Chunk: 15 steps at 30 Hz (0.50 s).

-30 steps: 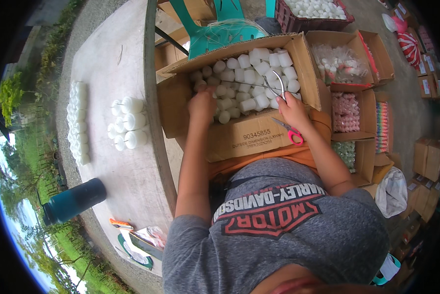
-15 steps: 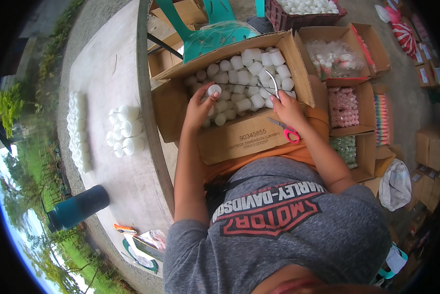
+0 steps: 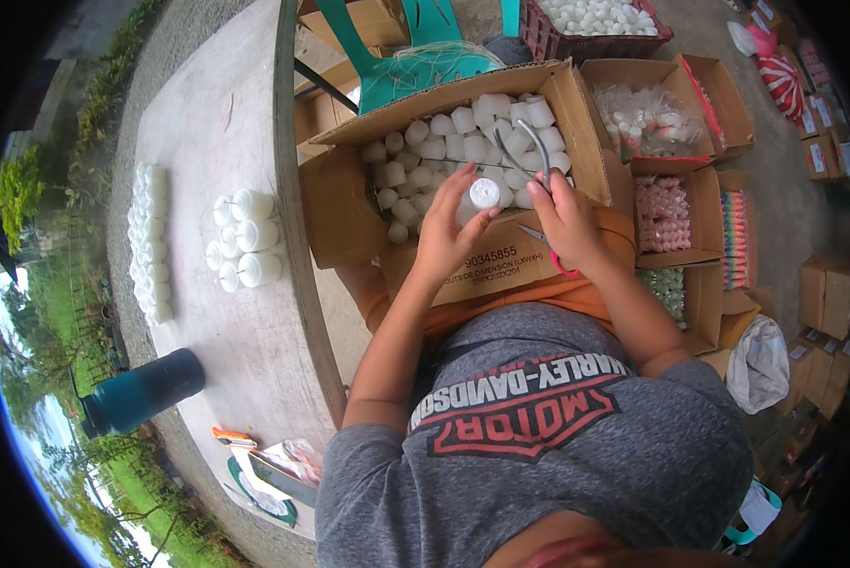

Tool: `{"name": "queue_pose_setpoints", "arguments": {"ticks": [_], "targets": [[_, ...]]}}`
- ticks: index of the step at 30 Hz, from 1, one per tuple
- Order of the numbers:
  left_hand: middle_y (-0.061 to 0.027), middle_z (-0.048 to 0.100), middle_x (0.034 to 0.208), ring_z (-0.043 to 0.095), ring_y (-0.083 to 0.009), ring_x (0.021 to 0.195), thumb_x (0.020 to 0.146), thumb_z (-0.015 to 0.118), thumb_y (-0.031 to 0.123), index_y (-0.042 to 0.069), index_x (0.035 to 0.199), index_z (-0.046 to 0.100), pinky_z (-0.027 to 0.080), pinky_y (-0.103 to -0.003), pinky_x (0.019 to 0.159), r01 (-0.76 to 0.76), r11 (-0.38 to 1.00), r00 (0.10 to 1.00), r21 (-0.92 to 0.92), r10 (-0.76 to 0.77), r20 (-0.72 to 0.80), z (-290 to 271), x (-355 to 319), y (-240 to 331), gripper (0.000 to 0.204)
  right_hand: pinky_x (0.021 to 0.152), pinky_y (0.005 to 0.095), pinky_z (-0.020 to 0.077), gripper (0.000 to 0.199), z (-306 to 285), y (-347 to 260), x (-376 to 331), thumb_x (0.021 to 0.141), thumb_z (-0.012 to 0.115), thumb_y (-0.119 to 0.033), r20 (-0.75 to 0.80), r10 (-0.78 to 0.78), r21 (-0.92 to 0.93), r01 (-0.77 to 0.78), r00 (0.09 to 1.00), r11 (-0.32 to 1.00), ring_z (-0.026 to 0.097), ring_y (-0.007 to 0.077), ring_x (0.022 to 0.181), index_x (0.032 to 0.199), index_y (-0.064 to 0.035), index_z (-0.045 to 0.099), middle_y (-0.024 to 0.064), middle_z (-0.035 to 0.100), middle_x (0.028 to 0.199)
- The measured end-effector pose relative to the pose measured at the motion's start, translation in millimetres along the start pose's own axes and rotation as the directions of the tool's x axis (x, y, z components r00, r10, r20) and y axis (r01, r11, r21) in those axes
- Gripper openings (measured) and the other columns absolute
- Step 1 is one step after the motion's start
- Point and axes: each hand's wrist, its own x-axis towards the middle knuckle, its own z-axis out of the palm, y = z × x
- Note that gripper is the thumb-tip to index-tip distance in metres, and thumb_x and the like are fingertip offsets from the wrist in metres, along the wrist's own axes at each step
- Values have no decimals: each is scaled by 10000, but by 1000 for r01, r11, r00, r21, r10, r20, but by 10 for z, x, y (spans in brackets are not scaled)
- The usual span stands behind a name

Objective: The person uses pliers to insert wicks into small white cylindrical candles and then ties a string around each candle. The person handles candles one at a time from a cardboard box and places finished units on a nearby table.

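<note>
One white cylinder point(image 3: 484, 194) over the open box point(image 3: 340, 213).
My left grip point(image 3: 451, 235) holds it; my right grip point(image 3: 569, 222) wraps a metal tool point(image 3: 540, 147) just beside. I judge this a positioning step; the next move calls for steady alignment.

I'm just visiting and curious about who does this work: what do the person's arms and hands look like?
The left hand and right hand are ordinary human hands, both ungloved. The forearms are bare too, below the short sleeves of a flecked grey shirt.
</note>
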Motion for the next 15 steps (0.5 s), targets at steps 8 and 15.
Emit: {"name": "queue_pose_setpoints", "arguments": {"ticks": [8, 15], "targets": [[-102, 660, 1015, 655, -276, 872, 704, 767, 149, 76, 1118, 560, 522, -323, 721, -50, 932, 986, 360, 102, -128, -4, -85, 309, 468, 428, 427, 438, 218, 33, -267, -244, 906, 526, -216, 245, -111, -412, 207, 963, 887, 574, 338, 478, 962, -6, 507, 151, 571, 567], [-126, 665, 946, 660, -272, 813, 668, 797, 212, 63, 1076, 585, 521, -322, 679, -42, 956, 983, 291, 92, -158, 81, -143, 377, 483, 430, 428, 433, 180, 22, -149, -367, 908, 523, -192, 34, -180, -243, 182, 983, 953, 568, 334, 469, 949, -17, 520, 134, 557, 542]]}}
